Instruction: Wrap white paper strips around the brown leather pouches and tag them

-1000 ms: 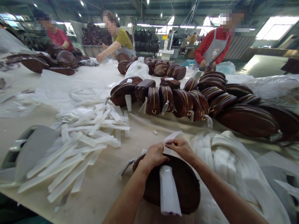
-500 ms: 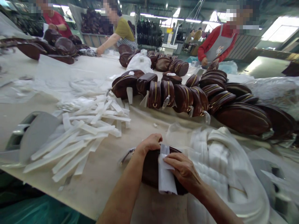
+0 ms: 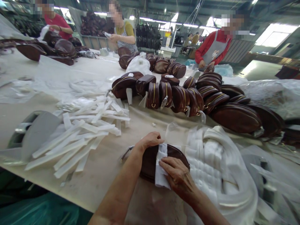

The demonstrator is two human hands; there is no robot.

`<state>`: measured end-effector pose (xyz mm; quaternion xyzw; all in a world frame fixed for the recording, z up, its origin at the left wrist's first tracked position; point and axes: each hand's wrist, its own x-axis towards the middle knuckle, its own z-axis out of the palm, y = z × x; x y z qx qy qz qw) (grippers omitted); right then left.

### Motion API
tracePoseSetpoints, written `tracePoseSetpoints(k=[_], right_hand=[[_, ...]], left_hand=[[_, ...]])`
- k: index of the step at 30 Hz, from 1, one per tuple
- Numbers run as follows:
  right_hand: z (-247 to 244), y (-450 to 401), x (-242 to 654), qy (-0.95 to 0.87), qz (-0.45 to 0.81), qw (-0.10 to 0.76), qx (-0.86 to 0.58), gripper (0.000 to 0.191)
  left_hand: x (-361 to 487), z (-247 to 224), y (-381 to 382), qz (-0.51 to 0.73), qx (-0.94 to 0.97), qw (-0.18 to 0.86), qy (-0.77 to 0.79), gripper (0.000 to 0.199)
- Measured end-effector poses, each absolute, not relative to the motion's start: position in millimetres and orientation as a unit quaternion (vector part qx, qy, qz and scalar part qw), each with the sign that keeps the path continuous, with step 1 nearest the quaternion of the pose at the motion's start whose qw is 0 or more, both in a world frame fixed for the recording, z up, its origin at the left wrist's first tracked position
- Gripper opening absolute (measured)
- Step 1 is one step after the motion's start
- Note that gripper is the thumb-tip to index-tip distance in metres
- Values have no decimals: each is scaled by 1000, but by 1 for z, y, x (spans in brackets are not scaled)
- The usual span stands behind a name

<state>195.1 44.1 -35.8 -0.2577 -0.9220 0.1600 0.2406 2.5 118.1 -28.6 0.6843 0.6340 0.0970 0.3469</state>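
A dark brown leather pouch (image 3: pixel 147 164) lies on the table in front of me, its zipper pull out to the left. A white wrapping strip (image 3: pixel 161 167) runs across its middle from the far edge to the near edge. My left hand (image 3: pixel 151 139) is closed over the pouch's far edge, fingertips at the strip's upper end. Flat on the strip rest the fingers of my right hand (image 3: pixel 174 172), pressing it against the leather; that thumb is mostly hidden.
Loose white strips (image 3: pixel 79 137) lie heaped at left beside a grey tape dispenser (image 3: pixel 39 134). Rolled white foam (image 3: pixel 234 175) sits close on the right. Several brown pouches (image 3: pixel 182 97) line the table beyond. Three co-workers stand across it, one in a grey apron (image 3: pixel 212 51).
My right hand has slid left and slightly down the strip, which now lies flatter on the pouch. The strip's loose flap is down. A co-worker in yellow has straightened up, holding something white.
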Motion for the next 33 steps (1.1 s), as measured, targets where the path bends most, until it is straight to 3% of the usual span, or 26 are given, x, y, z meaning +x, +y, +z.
tracePoseSetpoints(k=[4,7,13,19,21,24,27,29,33], right_hand=[[-37,43,196,-924,157,236,-258,35],[-34,43,194,-923,161,238,-257,34],[-33,42,194,-923,159,241,-255,35],[-37,41,194,-903,177,265,-289,24],[-33,42,198,-899,200,264,-287,24],[-25,40,212,-918,232,226,-227,29],[-22,35,225,-943,211,176,-187,49],[-26,31,229,-955,165,166,-184,58],[-39,27,227,-964,71,195,-164,55]], left_hand=[[4,-18,96,120,745,318,573,29],[2,-15,64,126,786,308,520,16],[-7,-17,4,206,846,254,421,27],[-10,-4,2,144,860,284,399,50],[-9,-5,3,123,874,260,392,46],[-6,-13,0,103,893,185,396,36],[-4,-20,-5,75,911,128,385,32],[-7,-19,-6,61,922,111,365,34],[-19,-11,-1,18,941,133,310,47]])
